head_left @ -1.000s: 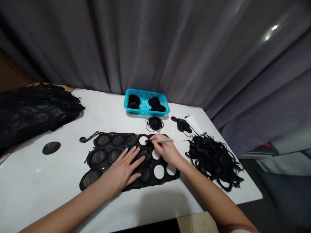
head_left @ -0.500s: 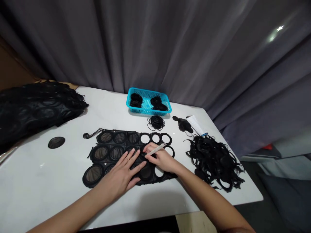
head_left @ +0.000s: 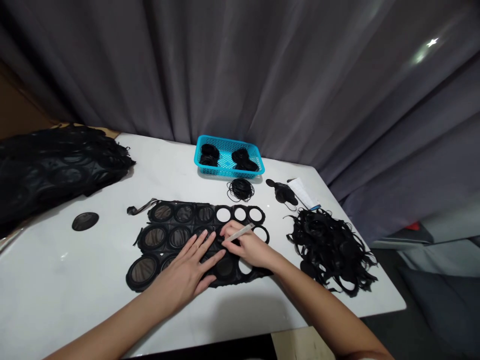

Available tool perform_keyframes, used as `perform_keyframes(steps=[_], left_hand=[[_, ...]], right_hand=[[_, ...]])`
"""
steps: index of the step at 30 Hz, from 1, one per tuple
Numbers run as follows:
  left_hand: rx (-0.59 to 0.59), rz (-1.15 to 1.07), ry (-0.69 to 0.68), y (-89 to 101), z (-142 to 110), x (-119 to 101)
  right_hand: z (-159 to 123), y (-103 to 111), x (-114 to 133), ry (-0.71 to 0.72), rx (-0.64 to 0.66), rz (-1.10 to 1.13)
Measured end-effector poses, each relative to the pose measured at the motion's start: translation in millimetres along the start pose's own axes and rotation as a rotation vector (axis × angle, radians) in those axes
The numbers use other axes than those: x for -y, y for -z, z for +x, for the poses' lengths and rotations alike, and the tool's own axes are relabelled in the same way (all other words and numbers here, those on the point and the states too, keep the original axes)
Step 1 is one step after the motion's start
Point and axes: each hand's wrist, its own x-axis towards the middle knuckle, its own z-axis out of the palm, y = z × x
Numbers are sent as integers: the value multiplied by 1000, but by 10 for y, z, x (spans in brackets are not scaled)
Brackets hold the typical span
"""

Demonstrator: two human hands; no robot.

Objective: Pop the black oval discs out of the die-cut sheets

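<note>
A black rubber sheet (head_left: 161, 252) with rows of moulded rings lies flat on the white table. Thin black film fills the rings on its left, while several at the right are open holes showing white. My left hand (head_left: 193, 262) presses flat on the middle of the sheet, fingers spread. Close beside its fingertips, my right hand (head_left: 243, 242) pinches silvery tweezers (head_left: 240, 232) like a pen, over a middle-row ring. The tip of the tweezers is hidden by my fingers and the black rubber.
A blue basket (head_left: 229, 172) with black ring bundles stands at the back, a ring bundle (head_left: 240, 189) before it. Black scraps (head_left: 333, 250) lie right, near small black discs (head_left: 283, 192) and white paper (head_left: 302, 192). Left are a loose disc (head_left: 85, 221) and stacked black sheets (head_left: 63, 172).
My right hand has moved from the top row down to the middle row, uncovering open holes at the upper right. My left hand stays spread on the sheet. The view shifted slightly.
</note>
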Motion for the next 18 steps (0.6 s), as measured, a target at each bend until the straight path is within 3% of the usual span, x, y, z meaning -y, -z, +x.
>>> perform_keyframes(steps=[7, 9, 11, 13, 15, 18], left_hand=[[6, 23, -9, -15, -7, -2], [0, 34, -5, -8, 2, 3], [-8, 42, 2, 7, 6, 1], [-22, 41, 2, 25, -14, -29], [-24, 35, -22, 36, -70, -103], [-23, 55, -55, 19, -209, -281]], right_hand=[[-101, -375, -2, 79, -145, -364], [-57, -275, -110, 27, -294, -359], [-12, -53, -219, -73, -502, -288], [-6, 173, -263, -148, -629, -198], [-57, 283, -206, -171, -616, -126], [-210, 169, 15, -88, -403, -72]])
